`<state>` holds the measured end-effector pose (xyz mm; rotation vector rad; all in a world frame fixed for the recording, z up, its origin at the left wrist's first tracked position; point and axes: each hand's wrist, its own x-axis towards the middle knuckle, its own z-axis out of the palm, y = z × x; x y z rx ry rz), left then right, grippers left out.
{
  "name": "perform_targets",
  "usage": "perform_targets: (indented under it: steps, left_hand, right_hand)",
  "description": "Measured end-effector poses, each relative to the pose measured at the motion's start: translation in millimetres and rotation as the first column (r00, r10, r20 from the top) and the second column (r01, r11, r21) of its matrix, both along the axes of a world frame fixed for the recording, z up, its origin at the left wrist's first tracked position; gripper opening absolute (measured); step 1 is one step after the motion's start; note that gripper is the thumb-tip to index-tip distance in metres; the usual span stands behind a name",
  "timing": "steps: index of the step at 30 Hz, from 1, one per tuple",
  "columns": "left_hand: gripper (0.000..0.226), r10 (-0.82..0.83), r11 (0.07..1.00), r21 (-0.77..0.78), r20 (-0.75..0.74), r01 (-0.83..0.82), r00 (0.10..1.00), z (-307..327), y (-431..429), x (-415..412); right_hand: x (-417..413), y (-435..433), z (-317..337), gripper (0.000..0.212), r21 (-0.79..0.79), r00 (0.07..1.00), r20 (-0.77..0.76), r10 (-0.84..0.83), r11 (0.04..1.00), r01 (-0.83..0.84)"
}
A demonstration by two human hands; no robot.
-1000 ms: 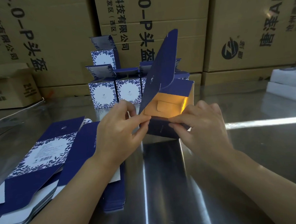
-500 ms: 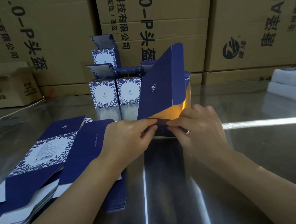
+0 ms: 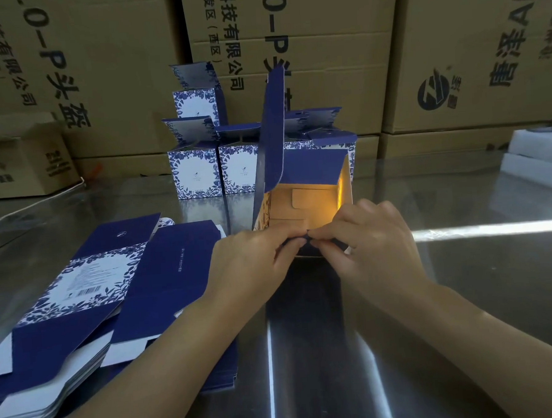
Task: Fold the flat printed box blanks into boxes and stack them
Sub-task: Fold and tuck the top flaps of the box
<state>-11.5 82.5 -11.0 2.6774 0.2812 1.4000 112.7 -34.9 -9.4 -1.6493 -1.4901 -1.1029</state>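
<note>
Bench: reflective metal table (image 3: 464, 279), with brown printed cartons (image 3: 292, 64) walled up behind it. At the back of the table we note a row of finished boxes (image 3: 196, 174), lids up, with 1 extra box (image 3: 196, 107) stacked on the row at its left end. The box in work (image 3: 311, 171) lies on its side at centre, just in front of that row. Its open end faces us, the kraft interior is lit, and its long lid flap (image 3: 272, 129) stands upright. Our left hand (image 3: 252, 264) and right hand (image 3: 376, 248) meet at the near bottom edge of the opening. Their fingers are curled, each pinching the small blue flap (image 3: 304, 243) there. The stack of flat blanks (image 3: 90, 298) lies fanned at left, partly under the left forearm. White foam blocks (image 3: 537, 160) sit at far right.
</note>
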Motion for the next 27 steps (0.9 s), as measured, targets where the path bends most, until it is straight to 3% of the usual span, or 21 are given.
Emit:
perform_targets:
  steps: [15,27]
  left_hand:
    - [0.021,0.021,0.999,-0.031,-0.019,-0.022,1.000,-0.1,5.3,-1.3]
    - [0.022,0.040,0.999,-0.012,-0.030,-0.041,0.999,3.9,8.9,-5.3]
  right_hand:
    - [7.2,-8.0,7.6,0.010,-0.115,0.993,-0.080,-0.090,0.990,0.080]
    - [10.1,-6.3,7.5,0.016,-0.065,0.996,0.089,0.009,0.998,-0.003]
